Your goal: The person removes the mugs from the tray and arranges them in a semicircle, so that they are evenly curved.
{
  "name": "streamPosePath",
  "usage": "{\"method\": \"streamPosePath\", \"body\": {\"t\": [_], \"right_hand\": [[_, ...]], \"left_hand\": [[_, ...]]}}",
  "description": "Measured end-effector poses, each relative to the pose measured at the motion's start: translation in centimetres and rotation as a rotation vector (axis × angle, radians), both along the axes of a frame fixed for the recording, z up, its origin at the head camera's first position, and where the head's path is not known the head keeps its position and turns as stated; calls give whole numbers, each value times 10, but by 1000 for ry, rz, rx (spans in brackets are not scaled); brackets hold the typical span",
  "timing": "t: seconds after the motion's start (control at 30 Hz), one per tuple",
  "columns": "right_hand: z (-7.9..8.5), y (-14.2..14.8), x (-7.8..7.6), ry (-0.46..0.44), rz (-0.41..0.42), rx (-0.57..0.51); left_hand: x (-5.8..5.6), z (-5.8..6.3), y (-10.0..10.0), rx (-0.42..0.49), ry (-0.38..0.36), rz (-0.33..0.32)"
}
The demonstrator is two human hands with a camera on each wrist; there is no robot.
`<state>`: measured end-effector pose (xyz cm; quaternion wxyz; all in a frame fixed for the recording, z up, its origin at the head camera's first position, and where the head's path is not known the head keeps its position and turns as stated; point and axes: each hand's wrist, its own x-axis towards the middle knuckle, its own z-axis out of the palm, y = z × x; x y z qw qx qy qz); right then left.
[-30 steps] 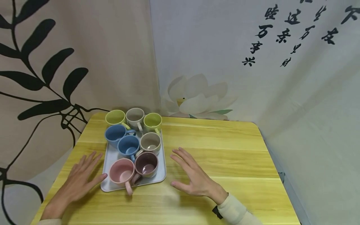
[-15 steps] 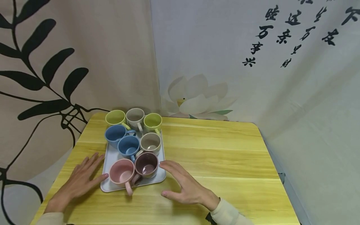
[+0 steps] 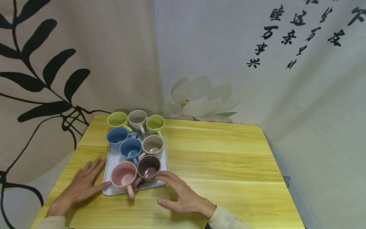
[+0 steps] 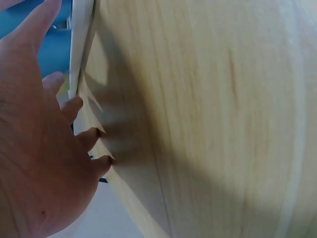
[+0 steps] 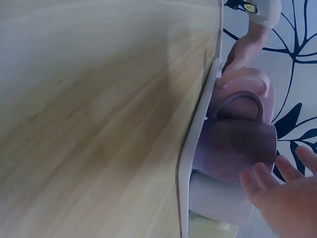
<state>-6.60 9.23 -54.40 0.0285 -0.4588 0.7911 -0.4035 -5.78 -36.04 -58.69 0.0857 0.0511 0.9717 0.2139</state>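
Observation:
A white tray [image 3: 112,159] on the table holds several mugs. My left hand [image 3: 81,184] lies spread along the tray's left side, its thumb tip over the rim close to the pink mug [image 3: 124,175]. To the front right, my right hand [image 3: 183,197] has loosely extended fingers, the fingertips right at the purple mug [image 3: 149,167] and the thumb apart. The right wrist view shows the purple mug [image 5: 237,148] on its side of the tray rim [image 5: 187,163], fingers near its wall. In the left wrist view, the left hand [image 4: 49,134] has its fingertips by the table surface.
Behind the front pair stand two blue mugs [image 3: 131,148] and a beige mug [image 3: 153,145]. Two green mugs [image 3: 117,120] and a pale grey mug [image 3: 137,119] form the back row. The wooden table [image 3: 217,159] extends right, with printed curtains [image 3: 200,47] behind.
My right hand has moved left and toward the front of the table, reaching the purple mug. The left hand has shifted slightly closer to the tray. The mugs stay put.

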Motion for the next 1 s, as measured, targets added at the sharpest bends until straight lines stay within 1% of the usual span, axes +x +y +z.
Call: {"method": "streamPosePath", "body": {"t": [0.03, 0.17, 0.27, 0.53, 0.73, 0.87, 1.0], "right_hand": [[-1, -1, 1, 17, 3, -9], [-6, -4, 3, 35, 18, -20], [-9, -6, 5, 12, 20, -5], [-15, -13, 8, -191, 30, 48], [-20, -20, 8, -192, 26, 102], [-23, -25, 9, -211, 36, 109], [-25, -33, 10, -211, 46, 124]], "left_hand": [[0, 0, 0, -1, -2, 1], [2, -1, 0, -12, -6, 0], [3, -2, 0, -15, -9, -2], [5, -2, -2, -16, -12, -5], [5, -5, -7, -11, -2, -14], [5, -6, -9, -3, -3, -17], [4, -6, -9, -5, -10, -14]]}}
